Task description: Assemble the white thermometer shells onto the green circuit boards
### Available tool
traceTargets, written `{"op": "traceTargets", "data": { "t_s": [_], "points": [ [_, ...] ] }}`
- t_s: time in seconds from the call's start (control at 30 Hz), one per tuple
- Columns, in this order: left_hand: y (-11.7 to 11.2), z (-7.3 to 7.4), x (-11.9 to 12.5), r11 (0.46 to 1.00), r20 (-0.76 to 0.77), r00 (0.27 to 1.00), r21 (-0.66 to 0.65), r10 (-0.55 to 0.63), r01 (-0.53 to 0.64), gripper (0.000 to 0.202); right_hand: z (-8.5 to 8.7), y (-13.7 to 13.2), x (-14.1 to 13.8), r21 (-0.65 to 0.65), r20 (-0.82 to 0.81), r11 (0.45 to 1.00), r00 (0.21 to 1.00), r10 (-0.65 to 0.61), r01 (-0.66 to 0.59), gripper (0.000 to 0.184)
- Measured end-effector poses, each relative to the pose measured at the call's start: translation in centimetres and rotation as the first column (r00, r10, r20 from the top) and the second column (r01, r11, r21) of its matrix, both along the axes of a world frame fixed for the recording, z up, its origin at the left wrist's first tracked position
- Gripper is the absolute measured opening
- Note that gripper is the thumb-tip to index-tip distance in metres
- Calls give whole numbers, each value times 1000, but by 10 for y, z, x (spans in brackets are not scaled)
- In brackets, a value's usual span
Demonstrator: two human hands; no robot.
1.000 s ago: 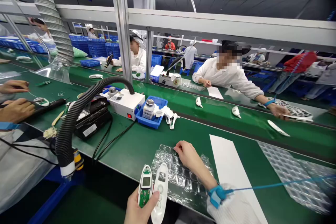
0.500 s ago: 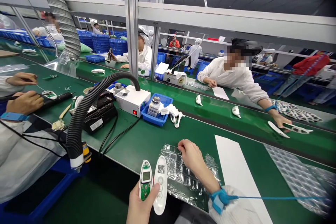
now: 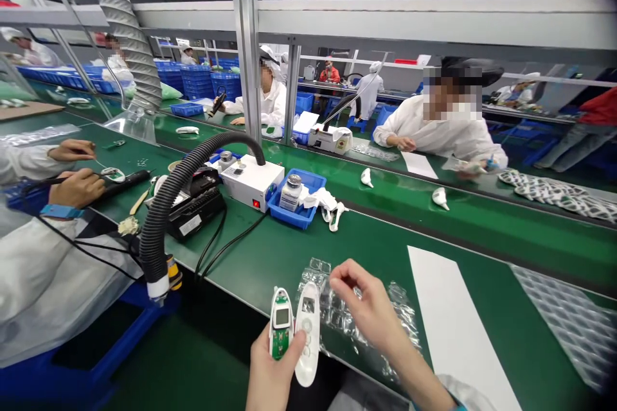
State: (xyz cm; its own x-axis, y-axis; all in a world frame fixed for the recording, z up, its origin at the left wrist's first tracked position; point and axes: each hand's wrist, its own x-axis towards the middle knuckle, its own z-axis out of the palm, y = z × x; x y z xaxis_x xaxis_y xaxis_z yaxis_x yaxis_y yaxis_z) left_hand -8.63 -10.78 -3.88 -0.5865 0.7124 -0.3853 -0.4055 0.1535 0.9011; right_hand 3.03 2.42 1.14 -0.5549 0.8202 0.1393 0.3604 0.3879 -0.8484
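Note:
My left hand (image 3: pixel 272 376) grips two parts side by side at the bottom centre: a green circuit board with a small screen (image 3: pixel 280 331) and a white plastic shell (image 3: pixel 308 332). My right hand (image 3: pixel 367 306) hovers just right of them with thumb and forefinger pinched together; what they hold, if anything, is too small to make out. Under that hand a clear blister tray (image 3: pixel 350 320) lies on the green belt (image 3: pixel 270 250).
A white paper sheet (image 3: pixel 450 321) lies to the right. A black fume hose (image 3: pixel 178 186), a white box (image 3: pixel 251 180) and a blue bin (image 3: pixel 297 199) stand ahead left. A co-worker's hands (image 3: pixel 76 187) solder at left. People work across the belt.
My right hand has lifted off the blister tray and come nearer the held parts, fingers pinched. The view has shifted right. The co-worker opposite has pulled an arm back.

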Motion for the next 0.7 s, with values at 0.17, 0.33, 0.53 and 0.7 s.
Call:
{"op": "traceTargets", "data": {
  "t_s": [0.17, 0.33, 0.53, 0.7],
  "points": [
    [3, 6, 9, 999, -73, 997, 3, -35, 35, 43, -1, -28, 2, -11, 43, 997, 996, 76, -76, 20],
    [4, 8, 14, 999, -88, 995, -4, -44, 44, 41, -9, -29, 5, 13, 86, 998, 994, 64, -66, 18],
    [4, 9, 15, 997, -122, 990, -17, -73, 72, 43, -12, -30, 6, 63, 112, 997, 993, 46, -54, 17],
    [3, 7, 15, 996, -121, 990, -42, -78, 74, 43, -17, -32, 6, 46, 61, 998, 997, 47, -50, 18]
  ]
}}
